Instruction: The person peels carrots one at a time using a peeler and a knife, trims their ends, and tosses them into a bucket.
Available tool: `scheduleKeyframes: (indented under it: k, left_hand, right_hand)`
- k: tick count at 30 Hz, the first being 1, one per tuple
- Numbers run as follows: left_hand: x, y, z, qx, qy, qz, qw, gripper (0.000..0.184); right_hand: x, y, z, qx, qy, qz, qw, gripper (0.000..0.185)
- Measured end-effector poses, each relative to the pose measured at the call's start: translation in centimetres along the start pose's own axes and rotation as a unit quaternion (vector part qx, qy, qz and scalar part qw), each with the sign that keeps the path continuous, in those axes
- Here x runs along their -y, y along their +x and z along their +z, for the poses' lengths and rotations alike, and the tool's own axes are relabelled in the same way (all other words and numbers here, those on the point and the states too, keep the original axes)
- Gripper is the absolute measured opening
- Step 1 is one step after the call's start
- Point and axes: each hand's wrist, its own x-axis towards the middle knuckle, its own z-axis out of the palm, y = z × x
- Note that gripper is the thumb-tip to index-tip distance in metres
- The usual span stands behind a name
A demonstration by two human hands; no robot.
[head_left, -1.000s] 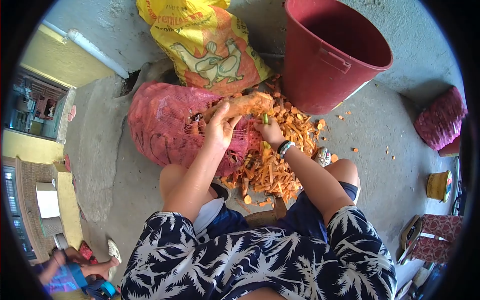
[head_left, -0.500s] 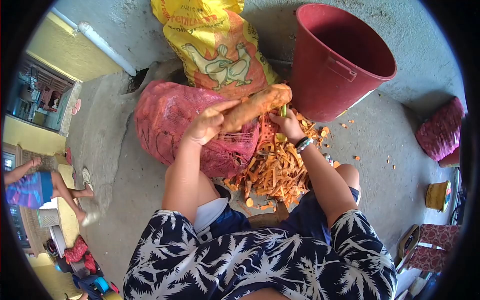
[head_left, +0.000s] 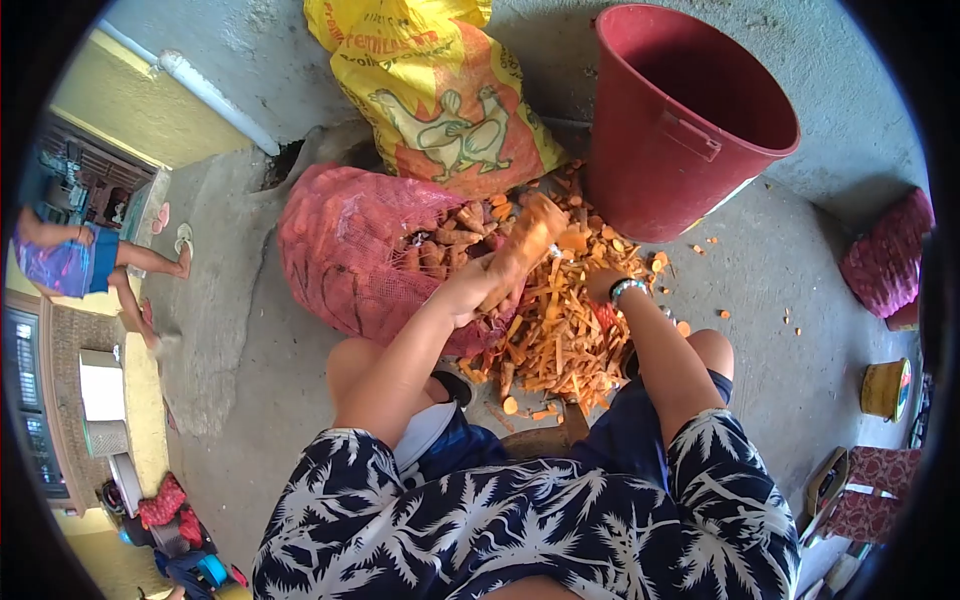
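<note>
"What's biggest?"
"The red bin (head_left: 640,160). Then the net bag (head_left: 340,250), with lots of brown roots (head_left: 425,258) inside, so plenty looks left."
"What's done?"
"There's a big heap of orange scraps (head_left: 560,340) on the floor (head_left: 260,400), so lots looks cut."
"Where's the long root (head_left: 528,240)?"
"Up over the bag's edge. The left hand (head_left: 468,292) has its grip squeezed round the near end. The top looks bare and orange."
"The right hand (head_left: 604,285)?"
"By the scraps. I can't tell how its grip is."
</note>
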Motion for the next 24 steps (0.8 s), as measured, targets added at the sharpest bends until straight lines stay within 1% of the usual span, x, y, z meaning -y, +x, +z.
scheduleKeyframes:
  k: [1,2,3,4,6,7,8,10,11,12,14,15,16,18,19,20,22,23,24]
  left_hand:
    - [0.0,0.4,-0.3,-0.036,-0.065,-0.023,0.997,0.044]
    - [0.2,1.0,-0.7,-0.069,-0.13,-0.045,0.988,0.046]
    - [1.0,1.6,-2.0,-0.033,-0.157,-0.021,0.987,0.048]
    - [0.1,1.6,-1.5,-0.031,-0.158,-0.02,0.987,0.048]
    - [-1.6,1.4,-0.2,-0.082,-0.182,0.078,0.977,0.047]
    - [-1.9,1.1,-0.4,-0.05,-0.187,0.065,0.979,0.045]
    - [-2.2,1.1,-0.2,-0.048,-0.187,0.066,0.979,0.045]
    - [-2.5,0.7,0.5,-0.08,-0.163,0.096,0.979,0.04]
    - [-2.8,0.6,0.5,-0.086,-0.162,0.079,0.98,0.04]
    - [-2.7,0.8,0.3,-0.087,-0.164,0.077,0.98,0.04]
    - [-1.9,1.6,-0.5,-0.058,-0.191,0.032,0.979,0.043]
    - [-0.9,2.4,-0.4,-0.06,-0.197,0.04,0.978,0.05]
    - [0.1,2.9,-0.3,-0.058,-0.198,0.038,0.978,0.05]
    - [2.0,3.9,0.2,-0.082,-0.26,0.033,0.961,0.053]
    - [1.8,4.6,0.7,-0.133,-0.262,0.002,0.956,0.054]
    - [1.5,5.1,0.9,-0.134,-0.265,-0.003,0.955,0.054]
    - [-0.4,5.4,2.0,-0.195,-0.19,-0.016,0.962,0.051]
    - [-1.8,5.1,3.0,-0.226,-0.183,-0.041,0.956,0.05]
    - [-1.4,5.4,2.6,-0.225,-0.183,-0.042,0.956,0.05]
  right_hand:
    - [1.5,-2.0,-0.6,0.012,0.065,0.033,0.997,0.018]
    - [2.9,-4.1,-1.5,-0.002,0.146,0.038,0.988,0.02]
    - [3.6,-4.4,-1.1,-0.002,0.118,0.018,0.993,0.02]
    - [4.3,-5.0,-1.4,-0.002,0.091,-0.002,0.996,0.02]
    - [4.3,-6.9,-3.0,0.005,0.067,-0.004,0.998,0.021]
    - [3.6,-8.1,-4.0,-0.094,0.102,-0.065,0.988,0.022]
    - [3.1,-9.4,-5.1,-0.192,0.135,-0.125,0.964,0.024]
    - [2.8,-13.6,-8.5,-0.323,0.209,-0.069,0.921,0.029]
    - [2.6,-14.8,-9.5,-0.375,0.329,-0.053,0.865,0.027]
    - [2.3,-15.4,-10.0,-0.418,0.443,-0.036,0.792,0.025]
    - [1.2,-14.4,-10.4,-0.468,0.59,-0.09,0.652,0.028]
    - [1.8,-14.5,-10.9,-0.462,0.675,-0.106,0.565,0.026]
    - [2.4,-14.0,-10.9,-0.462,0.676,-0.103,0.565,0.026]
    - [3.4,-12.8,-10.7,-0.489,0.718,-0.123,0.481,0.028]
    - [4.3,-12.6,-10.8,-0.487,0.724,-0.128,0.471,0.029]
    - [5.3,-12.6,-10.9,-0.492,0.724,-0.14,0.463,0.03]
    - [6.9,-12.8,-11.1,-0.497,0.685,-0.104,0.522,0.029]
    - [7.8,-13.0,-11.2,-0.495,0.68,-0.127,0.526,0.029]
    - [8.0,-12.6,-11.2,-0.506,0.642,-0.132,0.561,0.029]
